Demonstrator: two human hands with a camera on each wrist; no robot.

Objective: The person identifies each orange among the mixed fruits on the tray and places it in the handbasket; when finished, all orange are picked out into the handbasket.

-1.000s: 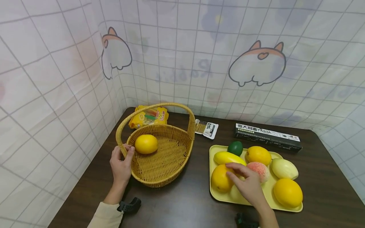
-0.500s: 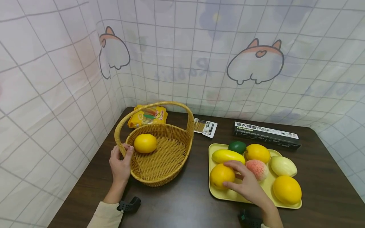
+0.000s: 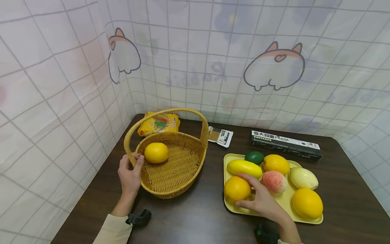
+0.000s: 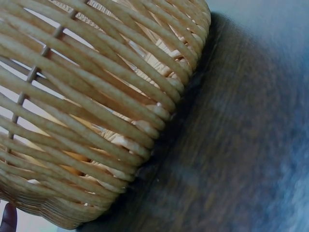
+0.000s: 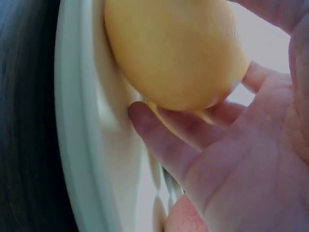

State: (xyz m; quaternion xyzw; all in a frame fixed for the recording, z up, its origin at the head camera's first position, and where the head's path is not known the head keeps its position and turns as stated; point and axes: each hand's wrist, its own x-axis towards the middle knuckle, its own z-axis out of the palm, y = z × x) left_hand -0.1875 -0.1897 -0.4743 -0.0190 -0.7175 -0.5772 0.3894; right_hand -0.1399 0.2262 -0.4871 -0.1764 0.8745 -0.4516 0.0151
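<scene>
On the left, my left hand (image 3: 129, 174) grips the rim of a wicker basket (image 3: 175, 195) at the foot of its handle. A lemon (image 3: 156, 153) lies inside. The basket's woven side (image 4: 96, 106) fills much of the left wrist view, with one fingertip at the corner. At the front left of a yellow tray (image 3: 210, 214), my right hand (image 3: 263, 200) holds an orange (image 3: 237, 189), thumb on the near side and fingers on the far side. From the right wrist, the fingers (image 5: 169, 140) curl under the orange (image 5: 178, 53), close against the tray.
Also on the tray are a long yellow fruit (image 3: 243, 168), a dark green fruit (image 3: 254, 158), a lemon (image 3: 276, 164), a peach (image 3: 274, 182), a pale fruit (image 3: 303, 178) and a large yellow-orange fruit (image 3: 307, 203). Behind stand a pasta box (image 3: 284, 145), a small packet (image 3: 220, 136) and a yellow bag (image 3: 159, 124).
My right hand has come down from above the orange, and its thumb and fingers have closed around its side. The dark green fruit has rolled slightly right. The left hand stays on the basket.
</scene>
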